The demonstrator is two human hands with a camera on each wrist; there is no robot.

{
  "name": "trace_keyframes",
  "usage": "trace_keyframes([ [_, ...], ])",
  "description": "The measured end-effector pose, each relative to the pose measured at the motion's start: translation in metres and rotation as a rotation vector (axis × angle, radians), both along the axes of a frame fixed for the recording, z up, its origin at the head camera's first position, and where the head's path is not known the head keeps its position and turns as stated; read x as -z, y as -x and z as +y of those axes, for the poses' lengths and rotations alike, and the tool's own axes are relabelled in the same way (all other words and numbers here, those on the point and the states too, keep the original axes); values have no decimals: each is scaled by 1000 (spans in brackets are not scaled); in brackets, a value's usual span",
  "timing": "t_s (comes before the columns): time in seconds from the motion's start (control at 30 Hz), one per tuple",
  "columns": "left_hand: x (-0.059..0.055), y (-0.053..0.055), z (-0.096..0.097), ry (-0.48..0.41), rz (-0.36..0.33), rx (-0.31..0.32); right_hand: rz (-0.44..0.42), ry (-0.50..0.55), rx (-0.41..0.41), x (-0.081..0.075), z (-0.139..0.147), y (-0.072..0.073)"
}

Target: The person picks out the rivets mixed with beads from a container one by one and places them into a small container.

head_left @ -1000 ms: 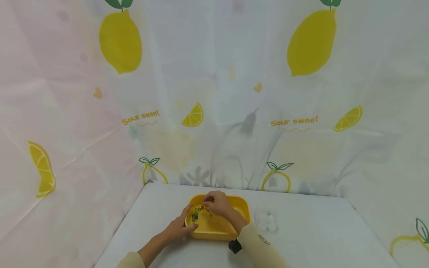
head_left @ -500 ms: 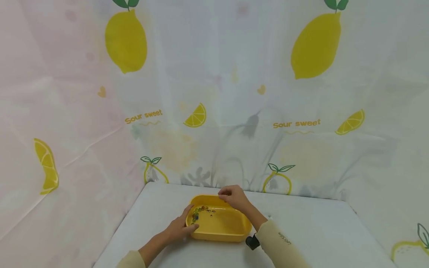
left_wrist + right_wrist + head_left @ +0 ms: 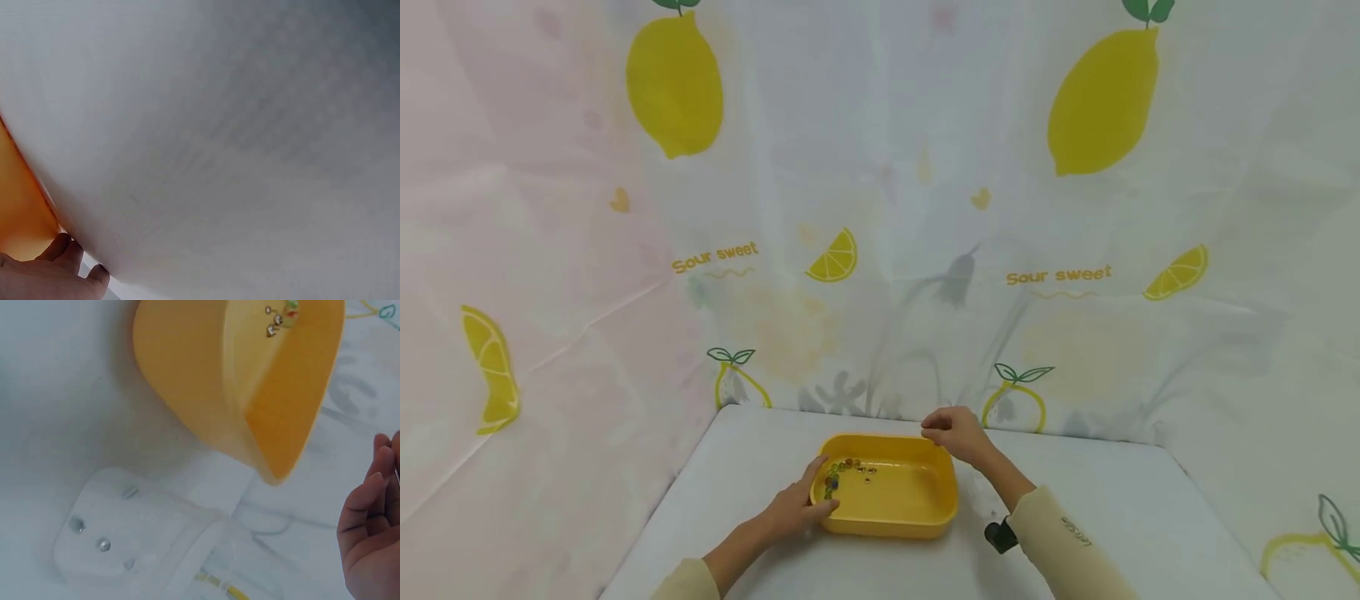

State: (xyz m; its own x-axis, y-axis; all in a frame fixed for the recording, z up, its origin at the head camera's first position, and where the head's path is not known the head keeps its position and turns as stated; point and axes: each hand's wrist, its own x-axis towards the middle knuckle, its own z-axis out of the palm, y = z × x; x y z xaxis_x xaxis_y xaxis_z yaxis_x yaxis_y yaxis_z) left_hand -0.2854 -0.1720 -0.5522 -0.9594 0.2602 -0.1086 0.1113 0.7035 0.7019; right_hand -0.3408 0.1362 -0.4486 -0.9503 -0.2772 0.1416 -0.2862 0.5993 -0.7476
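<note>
A yellow plastic bin (image 3: 889, 528) stands on the white table. Inside, coloured glass marbles (image 3: 831, 482) line its left end, green, amber and blue, with a few small silvery balls (image 3: 868, 472) beside them. My left hand (image 3: 793, 507) holds the bin's left end, thumb over the front corner and fingers along the rim. My right hand (image 3: 961, 433) is raised over the bin's back right corner. In the right wrist view its fingertips are drawn together; anything between them is hidden.
A clear plastic container (image 3: 144, 534) with a few silvery balls (image 3: 103, 544) at one end sits to the right of the bin. Behind the table hangs a lemon-print cloth (image 3: 880, 208). A dark wrist device (image 3: 1000, 535) is strapped by the right sleeve.
My right hand has lifted out of the bin from near the silvery balls and moved right to its back right corner. The left hand has stayed on the bin's left end.
</note>
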Motion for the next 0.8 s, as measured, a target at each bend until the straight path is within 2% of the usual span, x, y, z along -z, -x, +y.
trace_keyframes([
  [0.3, 3, 2, 1, -13, 19, -8, -14, -13, 52, 1, 36, -3],
  [0.5, -6, 7, -2, -10, 23, -32, -11, -13, 52, -5, 54, -3],
  [0.63, -1, 7, -2, -32, 15, -30, -15, -7, 88, -2, 66, -9],
  [0.8, 9, 1, 1, -58, -4, -23, -31, 3, 132, 11, 79, -17],
])
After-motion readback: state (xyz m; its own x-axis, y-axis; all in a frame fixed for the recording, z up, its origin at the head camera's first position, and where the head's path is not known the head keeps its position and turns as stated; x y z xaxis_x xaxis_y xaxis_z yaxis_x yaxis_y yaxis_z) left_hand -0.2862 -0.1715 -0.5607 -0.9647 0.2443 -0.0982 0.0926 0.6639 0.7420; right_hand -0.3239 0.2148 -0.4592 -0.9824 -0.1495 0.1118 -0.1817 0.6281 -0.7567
